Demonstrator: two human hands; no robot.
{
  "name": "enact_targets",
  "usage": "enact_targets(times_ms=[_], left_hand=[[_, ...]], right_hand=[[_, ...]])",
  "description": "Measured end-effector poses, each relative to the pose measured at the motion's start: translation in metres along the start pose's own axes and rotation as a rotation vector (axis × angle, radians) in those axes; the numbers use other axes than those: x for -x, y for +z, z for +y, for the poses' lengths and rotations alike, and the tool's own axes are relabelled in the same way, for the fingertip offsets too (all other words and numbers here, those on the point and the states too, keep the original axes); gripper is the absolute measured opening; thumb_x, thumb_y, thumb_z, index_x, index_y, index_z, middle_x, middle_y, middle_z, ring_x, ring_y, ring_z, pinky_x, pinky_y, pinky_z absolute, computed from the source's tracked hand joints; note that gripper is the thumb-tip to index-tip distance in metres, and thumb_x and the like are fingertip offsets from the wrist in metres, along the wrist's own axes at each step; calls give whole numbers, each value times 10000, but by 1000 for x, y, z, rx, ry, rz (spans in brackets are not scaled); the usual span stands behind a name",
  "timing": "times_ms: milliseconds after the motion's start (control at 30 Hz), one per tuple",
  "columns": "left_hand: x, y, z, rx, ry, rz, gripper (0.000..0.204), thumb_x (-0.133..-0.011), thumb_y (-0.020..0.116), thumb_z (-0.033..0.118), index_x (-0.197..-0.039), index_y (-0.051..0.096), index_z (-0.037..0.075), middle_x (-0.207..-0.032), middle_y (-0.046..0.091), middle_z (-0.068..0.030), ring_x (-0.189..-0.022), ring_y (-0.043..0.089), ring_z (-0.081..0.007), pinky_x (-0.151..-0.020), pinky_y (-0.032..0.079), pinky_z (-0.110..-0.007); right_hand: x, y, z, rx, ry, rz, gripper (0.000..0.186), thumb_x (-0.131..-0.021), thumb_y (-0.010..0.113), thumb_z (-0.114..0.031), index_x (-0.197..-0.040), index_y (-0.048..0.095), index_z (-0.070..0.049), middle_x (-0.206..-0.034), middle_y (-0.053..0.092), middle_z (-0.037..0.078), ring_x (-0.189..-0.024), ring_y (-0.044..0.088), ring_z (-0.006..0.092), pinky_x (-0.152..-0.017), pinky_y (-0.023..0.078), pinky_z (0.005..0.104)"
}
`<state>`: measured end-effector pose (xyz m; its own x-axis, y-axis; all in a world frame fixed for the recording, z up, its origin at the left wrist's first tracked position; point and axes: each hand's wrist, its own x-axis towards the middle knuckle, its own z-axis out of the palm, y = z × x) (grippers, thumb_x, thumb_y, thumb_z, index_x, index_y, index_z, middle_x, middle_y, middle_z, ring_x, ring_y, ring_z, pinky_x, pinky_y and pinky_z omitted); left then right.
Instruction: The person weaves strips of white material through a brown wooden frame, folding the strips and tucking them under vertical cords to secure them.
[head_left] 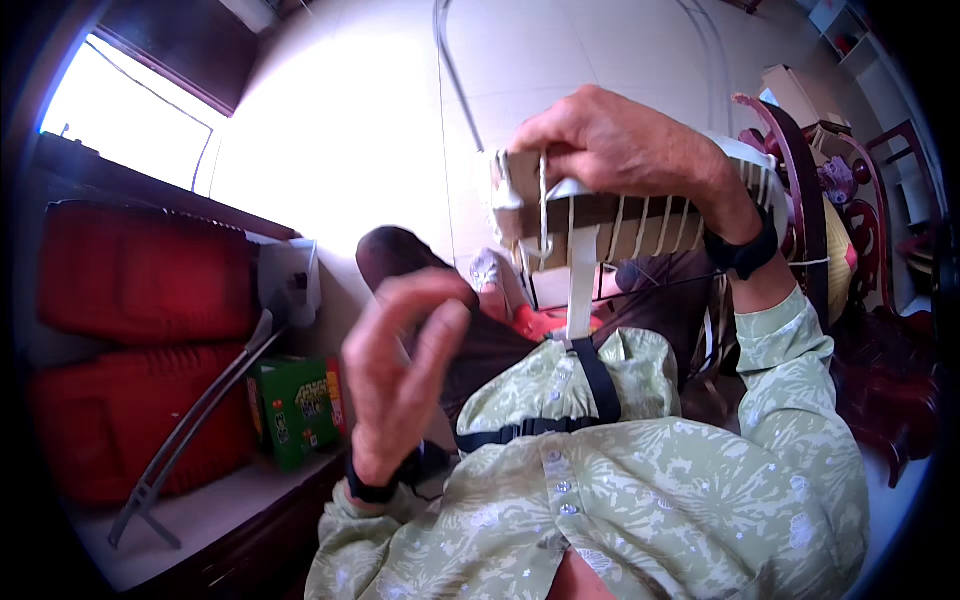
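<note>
A brown board (pixel 655 222) wrapped crosswise with several strands of off-white cord lies above my lap, in the upper middle. Over its top edge bends my right hand (pixel 615 140), its fingers closed round the left part of the board beside a cord strand. A pale strip (pixel 582 280) hangs below the board toward my clothing. My left hand (pixel 400 350) is raised to the left, apart from the board and blurred by motion. Its forefinger curls toward the thumb, and whatever may lie between them cannot be made out. Dark bands circle both wrists.
Two red cases (pixel 145 275) are stacked at the left on a low ledge, with a green box (pixel 295 410) and a grey metal frame (pixel 200 430) beside them. Dark carved wooden furniture (pixel 815 200) stands close at the right. Behind it is a cardboard box (pixel 805 95).
</note>
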<state>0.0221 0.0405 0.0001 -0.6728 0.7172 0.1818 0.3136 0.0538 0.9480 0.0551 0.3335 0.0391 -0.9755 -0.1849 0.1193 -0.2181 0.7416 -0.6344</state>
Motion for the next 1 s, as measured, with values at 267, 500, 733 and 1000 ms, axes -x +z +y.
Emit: enact_targets(times_ms=[267,500,733,1000], left_hand=[[-55,8,-16,-25,-15,-316,454,-1041,583,349,-1299,554,-24,-860,673,-138,-788,629,-210,-723,513,-324],[-26,-7,-28,345,-364,-368,556,-946,748,201,-1386,493,-24,-1095,694,-91,-974,643,-112,-832,538,-260],[-21,-46,-18,155,-474,-529,501,-964,701,154,-1407,537,-13,-1062,703,-55,-930,626,-73,-827,523,-243],[-19,-45,2,-246,-351,-473,260,-1015,607,129,-1207,670,-34,-945,703,-18,-902,610,-62,-832,513,-253]], right_hand=[[-6,59,-30,-333,-90,-263,128,-879,640,-32,-978,689,32,-796,700,166,-734,679,275,-681,510,393],[1,88,-18,-609,-15,-331,241,-926,667,-176,-1064,706,18,-897,708,98,-828,653,199,-782,517,342],[10,80,-2,-227,-191,6,227,-914,689,-186,-1050,721,-8,-943,724,111,-864,684,247,-785,529,357],[18,89,-6,-45,-308,106,97,-868,720,-36,-962,707,-15,-893,707,90,-846,655,272,-778,498,354]])
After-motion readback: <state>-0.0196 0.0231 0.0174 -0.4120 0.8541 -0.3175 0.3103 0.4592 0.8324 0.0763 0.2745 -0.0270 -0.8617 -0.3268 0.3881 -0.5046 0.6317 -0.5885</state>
